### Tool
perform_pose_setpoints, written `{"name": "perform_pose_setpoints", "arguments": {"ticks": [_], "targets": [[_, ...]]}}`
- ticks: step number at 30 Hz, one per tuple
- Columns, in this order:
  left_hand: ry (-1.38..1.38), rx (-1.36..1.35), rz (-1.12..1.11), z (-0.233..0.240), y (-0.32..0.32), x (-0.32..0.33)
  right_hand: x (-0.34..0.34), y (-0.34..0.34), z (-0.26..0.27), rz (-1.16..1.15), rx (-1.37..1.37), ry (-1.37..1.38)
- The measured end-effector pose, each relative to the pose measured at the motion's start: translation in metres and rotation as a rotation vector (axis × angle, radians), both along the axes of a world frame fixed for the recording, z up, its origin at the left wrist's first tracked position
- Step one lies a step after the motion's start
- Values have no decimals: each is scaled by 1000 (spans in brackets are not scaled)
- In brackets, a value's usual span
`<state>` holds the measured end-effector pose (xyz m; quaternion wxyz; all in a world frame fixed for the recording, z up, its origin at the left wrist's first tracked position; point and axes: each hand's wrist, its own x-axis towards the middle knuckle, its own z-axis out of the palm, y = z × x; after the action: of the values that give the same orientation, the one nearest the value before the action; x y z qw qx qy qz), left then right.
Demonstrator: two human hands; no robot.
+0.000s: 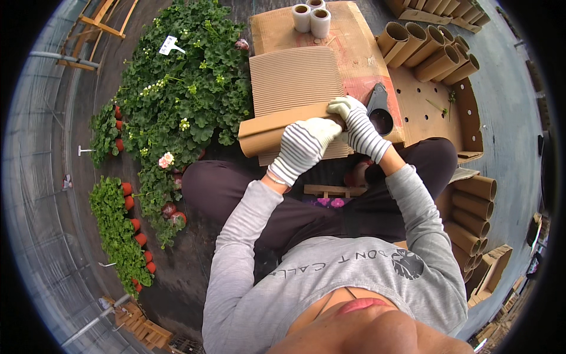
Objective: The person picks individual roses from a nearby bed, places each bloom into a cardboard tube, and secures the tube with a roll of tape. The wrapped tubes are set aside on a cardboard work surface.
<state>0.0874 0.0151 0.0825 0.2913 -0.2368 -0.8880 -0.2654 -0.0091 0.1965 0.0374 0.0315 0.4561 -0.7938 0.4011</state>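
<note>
Both my gloved hands meet at the right end of a rolled corrugated cardboard sleeve [265, 135], which lies across the lower part of a stack of ribbed cardboard sheets [294, 75]. My left hand [311, 137] presses on the roll near its right end with curled fingers. My right hand [356, 119] grips the roll's right end. What lies inside the roll is hidden. Just right of my right hand, a black tape dispenser [379, 104] rests on the large cardboard box [362, 53]. Three rolls of clear film [320, 24] stand at the box's far side.
Leafy potted plants [190, 79] with small blossoms crowd the left, beside smaller red-potted plants [119, 230]. At right, upright cardboard tubes [437, 53] stand in a shallow cardboard tray [426, 104] with round holes. More tubes [473, 199] lie stacked by my right knee.
</note>
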Motion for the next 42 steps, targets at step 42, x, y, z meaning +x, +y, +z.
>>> {"name": "perform_pose_setpoints", "arguments": {"ticks": [42], "targets": [[-7,-283,66,114,-11,5,-62,43,31,59,-762,-1486]]}}
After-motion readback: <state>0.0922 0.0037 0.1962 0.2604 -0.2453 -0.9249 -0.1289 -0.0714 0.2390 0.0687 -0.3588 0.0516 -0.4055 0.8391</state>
